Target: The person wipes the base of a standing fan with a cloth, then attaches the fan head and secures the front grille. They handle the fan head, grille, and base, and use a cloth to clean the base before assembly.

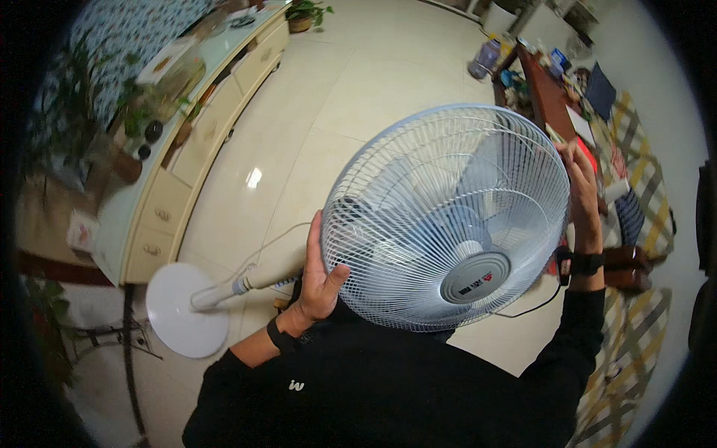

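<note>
A pedestal fan (448, 224) with a round, pale wire cage and bluish blades leans across in front of me, its round grey hub badge (476, 278) facing up toward me. My left hand (320, 290) grips the cage's left rim, the thumb in front and the other fingers along the edge. At the upper right rim, my right hand (581, 179) is closed around the cage; some of its fingertips are hidden. The fan's pole (272, 275) slants down to the left, to a white disc base (185, 317). Behind the cage, the motor housing is mostly hidden.
A long cream cabinet (160, 205) with drawers runs along the left, plants and small things on its top. To the right stand a dark red wooden table (544, 89) with clutter and a checked sofa (635, 321). A purple container (485, 58) sits on the tiled floor (299, 104).
</note>
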A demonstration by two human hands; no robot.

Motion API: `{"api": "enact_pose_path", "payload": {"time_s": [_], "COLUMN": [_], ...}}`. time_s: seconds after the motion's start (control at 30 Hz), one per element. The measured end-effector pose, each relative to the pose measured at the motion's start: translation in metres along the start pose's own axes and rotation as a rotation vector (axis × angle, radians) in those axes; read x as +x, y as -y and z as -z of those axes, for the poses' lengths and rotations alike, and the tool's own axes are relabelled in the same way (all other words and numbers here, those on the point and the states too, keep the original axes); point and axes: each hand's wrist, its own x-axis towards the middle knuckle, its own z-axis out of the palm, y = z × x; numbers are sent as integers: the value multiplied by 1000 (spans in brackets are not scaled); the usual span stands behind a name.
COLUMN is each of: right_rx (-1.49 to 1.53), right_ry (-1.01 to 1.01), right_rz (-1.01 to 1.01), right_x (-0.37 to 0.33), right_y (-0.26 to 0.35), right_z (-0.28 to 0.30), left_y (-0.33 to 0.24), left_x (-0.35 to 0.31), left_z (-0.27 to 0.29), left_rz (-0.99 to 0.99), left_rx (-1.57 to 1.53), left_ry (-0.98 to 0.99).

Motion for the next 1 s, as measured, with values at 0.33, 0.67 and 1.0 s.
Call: {"api": "enact_pose_path", "payload": {"time_s": [0.33,0.67,1.0], "right_rx": [-72,-28,-114], "right_ry": [-138,-107,-320], "right_rz": [4,-74,-142], "right_x": [-8,-7,-9], "right_y": [9,8,7], "right_z": [-10,-22,-30], "left_y": [-3,0,12], "left_x": [26,34,42], "left_z": [26,17,25], "left_rz": [157,-96,-119], "left_rx": [-580,16,19], "left_ry": [-82,-47,-57]}}
